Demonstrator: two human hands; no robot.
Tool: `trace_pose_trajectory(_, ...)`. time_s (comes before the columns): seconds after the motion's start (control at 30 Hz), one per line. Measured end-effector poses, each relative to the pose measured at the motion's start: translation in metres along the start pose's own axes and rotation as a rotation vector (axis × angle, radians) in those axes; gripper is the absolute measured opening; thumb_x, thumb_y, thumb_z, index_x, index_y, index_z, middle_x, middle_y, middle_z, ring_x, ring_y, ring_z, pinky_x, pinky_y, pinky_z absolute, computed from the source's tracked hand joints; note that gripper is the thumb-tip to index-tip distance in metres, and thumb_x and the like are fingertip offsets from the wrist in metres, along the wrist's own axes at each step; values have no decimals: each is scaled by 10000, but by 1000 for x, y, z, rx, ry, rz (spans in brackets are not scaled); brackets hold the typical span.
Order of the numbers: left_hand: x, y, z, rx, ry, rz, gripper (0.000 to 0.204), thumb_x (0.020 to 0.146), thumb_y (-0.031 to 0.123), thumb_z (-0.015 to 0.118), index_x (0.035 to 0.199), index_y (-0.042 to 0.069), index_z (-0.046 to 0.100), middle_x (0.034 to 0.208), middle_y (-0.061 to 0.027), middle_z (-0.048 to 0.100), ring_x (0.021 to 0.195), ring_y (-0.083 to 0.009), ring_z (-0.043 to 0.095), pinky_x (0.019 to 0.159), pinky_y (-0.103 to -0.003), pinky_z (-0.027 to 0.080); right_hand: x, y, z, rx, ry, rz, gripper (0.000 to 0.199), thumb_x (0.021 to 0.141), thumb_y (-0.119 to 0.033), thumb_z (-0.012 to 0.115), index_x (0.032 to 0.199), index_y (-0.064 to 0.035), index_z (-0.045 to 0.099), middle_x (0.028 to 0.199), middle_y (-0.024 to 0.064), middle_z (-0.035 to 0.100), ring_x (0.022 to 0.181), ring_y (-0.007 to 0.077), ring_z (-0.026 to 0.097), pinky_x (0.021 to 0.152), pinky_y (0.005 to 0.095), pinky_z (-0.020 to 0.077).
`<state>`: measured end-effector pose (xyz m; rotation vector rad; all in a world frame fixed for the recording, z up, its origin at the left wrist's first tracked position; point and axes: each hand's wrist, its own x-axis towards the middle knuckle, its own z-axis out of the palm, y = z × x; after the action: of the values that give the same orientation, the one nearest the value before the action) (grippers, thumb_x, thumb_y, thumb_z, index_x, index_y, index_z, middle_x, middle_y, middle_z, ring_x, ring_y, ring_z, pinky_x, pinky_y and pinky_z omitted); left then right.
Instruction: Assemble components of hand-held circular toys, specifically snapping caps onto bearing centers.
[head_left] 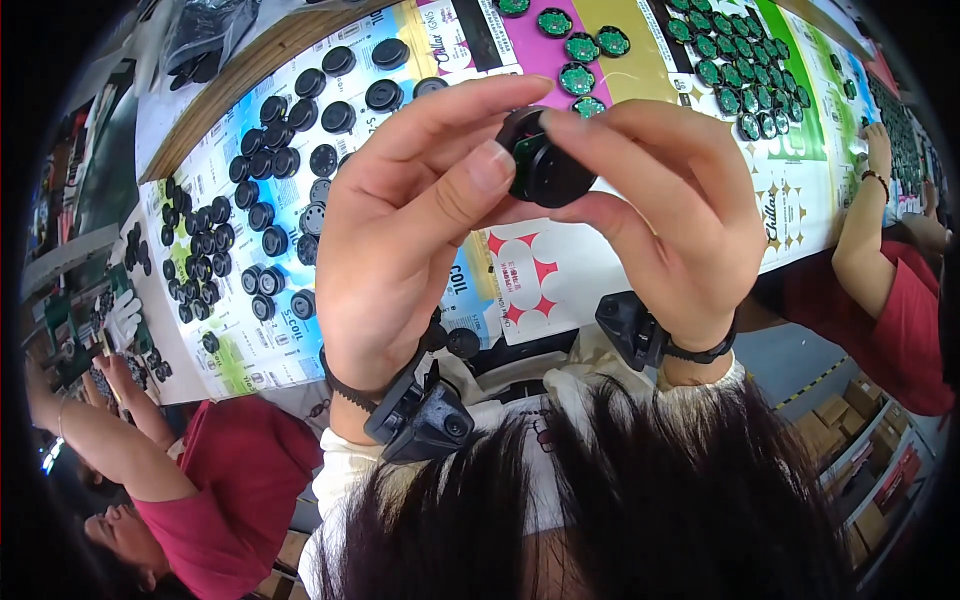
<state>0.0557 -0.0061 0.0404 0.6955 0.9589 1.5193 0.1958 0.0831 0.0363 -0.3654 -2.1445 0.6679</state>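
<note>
Both of my hands are raised over the table, close together. Between thumb and fingers, my left hand (395, 205) grips a round black housing (518, 128) with a bit of green showing inside it. My right hand (690, 190) pinches a black round cap (562, 178) that sits against the housing at a tilt; whether the two are joined I cannot tell. My fingers hide much of both parts. Just beyond my hands, several round green circuit boards (577, 78) in black rims lie on the table.
Many black round parts (285, 162) cover the table's left side. A dense group of green circuit boards (735, 72) lies at the far right. A wooden strip (230, 90) edges the table at the far left. People in red sleeves (230, 490) work on both sides.
</note>
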Motion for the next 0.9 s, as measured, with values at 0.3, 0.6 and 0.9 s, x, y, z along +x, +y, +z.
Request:
trace_pose_trajectory(0.3, 1, -6, -5, 4, -12, 25, 457, 819, 225, 519, 1188, -5, 381, 1078, -134, 507, 990, -221, 514, 849, -356, 429, -1, 7, 6, -71, -6, -98, 411, 573, -113, 693, 961, -41, 579, 921, 79, 509, 794, 194, 501, 671, 277, 413)
trace_pose_trajectory(0.6, 2, -7, -6, -10, -56, -39, 568, 748, 315, 595, 1181, 1, 404, 1096, -126, 501, 981, -242, 518, 852, -350, 425, 2, 6, 5, -13, 0, -141, 444, 599, -201, 702, 968, -13, 543, 924, 89, 497, 829, 207, 488, 715, 288, 390)
trace_pose_trajectory(0.9, -1, -8, -8, -43, -77, -69, 622, 729, 336, 612, 1186, -24, 392, 1110, -130, 498, 998, -244, 512, 853, -347, 427, 2, 5, 7, 29, 26, -149, 448, 590, -202, 709, 954, 0, 543, 923, 90, 488, 817, 208, 495, 710, 286, 394)
